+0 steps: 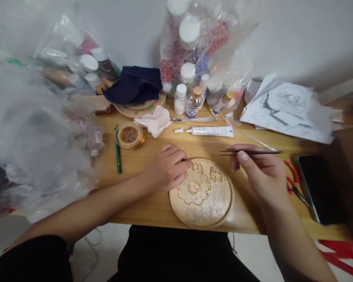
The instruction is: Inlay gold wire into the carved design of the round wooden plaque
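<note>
Black-clad lap [176, 254] sits below the worktop's [141, 211] front edge. Round board [227, 196] lies mid-edge, gold flower outline [194, 188] on it. Person's left hand [168, 169] is over its far-left rim, fingers curled; can't tell if they pinch anything. Right hand [260, 172] is clamped on black tweezers [264, 152], tips slightly apart, pointing left. Glue tube [213, 131] beyond; phone [320, 188] near the right end; spool [130, 135] and green pencil [118, 152] toward the left.

On the tabletop [153, 211], the tube [212, 131] lies behind the round board [220, 203]; the phone [322, 190] lies right of the board.
</note>
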Demonstrator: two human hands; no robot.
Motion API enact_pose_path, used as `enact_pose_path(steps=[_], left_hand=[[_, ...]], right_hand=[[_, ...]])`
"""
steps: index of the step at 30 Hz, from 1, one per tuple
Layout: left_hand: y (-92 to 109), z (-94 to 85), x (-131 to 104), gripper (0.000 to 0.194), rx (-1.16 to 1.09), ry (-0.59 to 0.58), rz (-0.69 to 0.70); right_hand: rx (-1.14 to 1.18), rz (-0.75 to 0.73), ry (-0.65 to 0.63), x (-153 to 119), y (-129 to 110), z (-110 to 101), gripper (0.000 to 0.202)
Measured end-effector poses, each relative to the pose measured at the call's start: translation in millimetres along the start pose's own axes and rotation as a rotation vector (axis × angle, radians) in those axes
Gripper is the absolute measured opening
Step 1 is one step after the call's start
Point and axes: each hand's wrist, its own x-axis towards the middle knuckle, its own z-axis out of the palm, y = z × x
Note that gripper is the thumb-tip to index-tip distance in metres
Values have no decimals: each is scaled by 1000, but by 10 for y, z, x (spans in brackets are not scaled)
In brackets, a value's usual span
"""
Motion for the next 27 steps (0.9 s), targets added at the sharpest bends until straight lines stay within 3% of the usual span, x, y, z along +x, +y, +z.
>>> enact_pose_path(steps=[8,19,27], left_hand=[[-13,2,0,11,35,29,-9],[-30,4,-1,13,62,-15,-5],[-22,-37,31,10,78,-20,17]], right_hand=[[-388,-213,-167,-20,-7,25,7],[-422,-174,-318,-23,-50,62,13],[-390,-88,-310,-58,-103,59,12]])
